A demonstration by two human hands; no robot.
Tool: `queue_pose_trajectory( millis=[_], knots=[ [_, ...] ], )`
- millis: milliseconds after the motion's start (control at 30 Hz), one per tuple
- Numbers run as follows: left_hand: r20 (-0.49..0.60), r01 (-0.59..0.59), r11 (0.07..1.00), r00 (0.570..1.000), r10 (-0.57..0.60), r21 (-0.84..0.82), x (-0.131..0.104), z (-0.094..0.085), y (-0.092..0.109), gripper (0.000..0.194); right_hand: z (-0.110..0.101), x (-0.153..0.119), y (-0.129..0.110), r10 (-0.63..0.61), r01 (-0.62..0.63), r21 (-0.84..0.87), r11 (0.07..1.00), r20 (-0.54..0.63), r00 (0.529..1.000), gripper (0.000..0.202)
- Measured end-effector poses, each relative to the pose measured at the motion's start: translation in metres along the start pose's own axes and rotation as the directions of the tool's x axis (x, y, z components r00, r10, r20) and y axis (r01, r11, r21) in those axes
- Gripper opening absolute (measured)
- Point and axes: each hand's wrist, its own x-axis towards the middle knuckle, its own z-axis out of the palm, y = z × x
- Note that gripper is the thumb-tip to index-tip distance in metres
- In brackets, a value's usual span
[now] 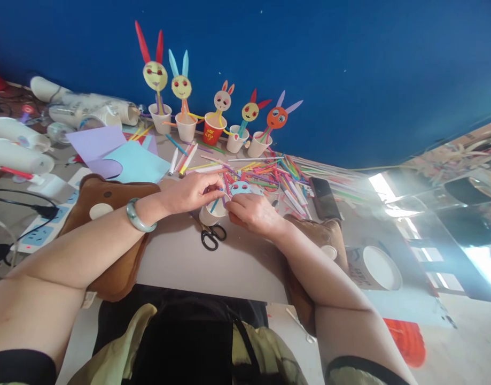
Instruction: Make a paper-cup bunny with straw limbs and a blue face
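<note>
My left hand (195, 191) and my right hand (254, 212) meet over a white paper cup (212, 215), fingers bent and pinched together. A thin blue strip (215, 205) lies at the cup's top. What my left fingertips pinch is too small to tell. My right fingers press against the cup's right side and hide what they hold. Just behind the hands is a light-blue rabbit face (240, 187) with red eyes. Black-handled scissors (212, 236) lie in front of the cup, their blades partly under it.
Along the blue wall stand several cups with rabbit-head figures (181, 87). Coloured sticks and pens (269, 172) are heaped behind my hands. Brown cushions (112, 251) lie under both forearms. A phone (324, 197) is at the right; purple and blue paper (137, 162) and a power strip (45, 230) are left.
</note>
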Motion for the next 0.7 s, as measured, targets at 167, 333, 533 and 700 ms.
queue_pose_trajectory(
  millis=[167,333,533,700],
  knots=[
    [0.015,-0.035,0.999,0.999,0.035,-0.003,0.0,0.003,0.003,0.031,-0.003,0.003,-0.004,-0.021,0.021,-0.048,0.999,0.003,1.0,0.019],
    [0.029,-0.042,0.999,0.999,0.042,-0.014,0.001,0.004,0.002,0.03,-0.002,0.005,-0.007,-0.034,0.033,-0.048,0.998,-0.016,0.999,0.019],
    [-0.032,0.056,0.996,0.998,-0.058,-0.075,0.001,-0.001,-0.005,0.031,0.004,0.001,0.001,0.058,-0.048,0.092,0.995,-0.107,0.993,0.016],
    [-0.059,0.14,0.975,0.987,-0.152,-0.172,0.003,-0.005,-0.013,0.037,0.009,-0.003,0.007,0.377,-0.312,0.391,0.866,-0.1,0.921,0.035]
  ],
)
